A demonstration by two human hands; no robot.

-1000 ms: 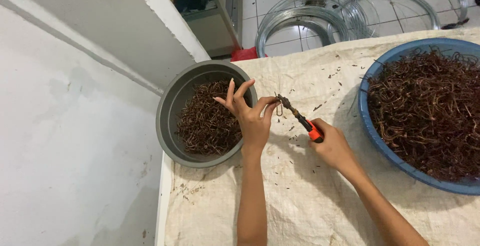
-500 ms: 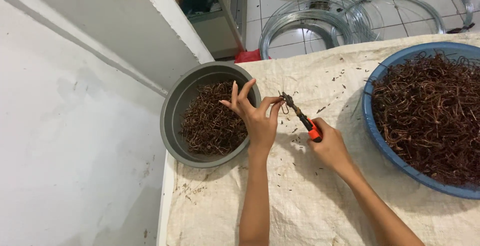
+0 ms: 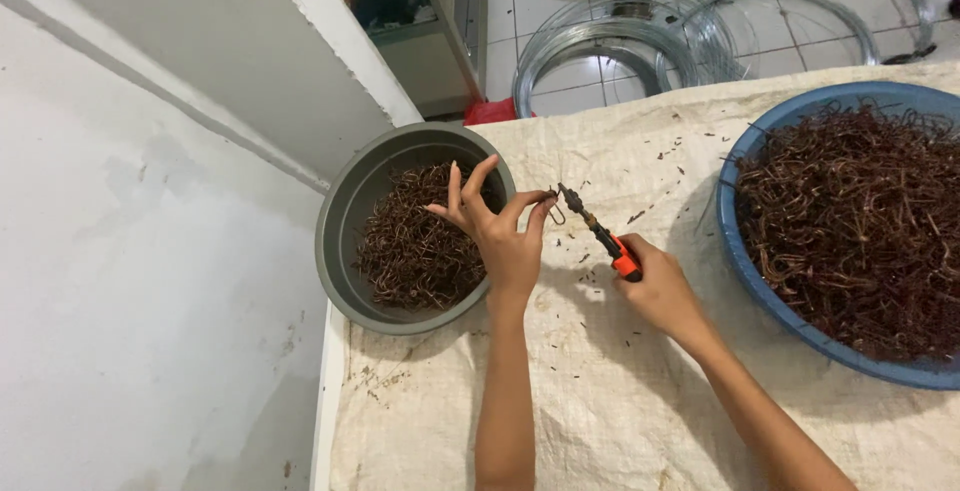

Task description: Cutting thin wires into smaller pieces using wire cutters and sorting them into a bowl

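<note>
My left hand (image 3: 503, 233) pinches a small bent wire hook (image 3: 556, 213) between thumb and forefinger, the other fingers spread over the edge of a grey basin (image 3: 340, 213) that holds a pile of brown wire hooks (image 3: 410, 246). My right hand (image 3: 660, 291) grips orange-handled pliers (image 3: 600, 239); their tip touches the small hook. To the right stands a big blue basin (image 3: 770, 306) heaped with rusty brown wire pieces (image 3: 855, 221).
A pale woven sack cloth (image 3: 600, 401) covers the table, strewn with small rust flakes. Coils of shiny wire (image 3: 620, 46) lie on the tiled floor beyond the table. A white wall (image 3: 130, 281) and a shelf unit (image 3: 400, 21) stand at left.
Both hands hold much the same pose, with the pliers still at the small hook. The view has shifted slightly, so the basins sit a little more to the right.
</note>
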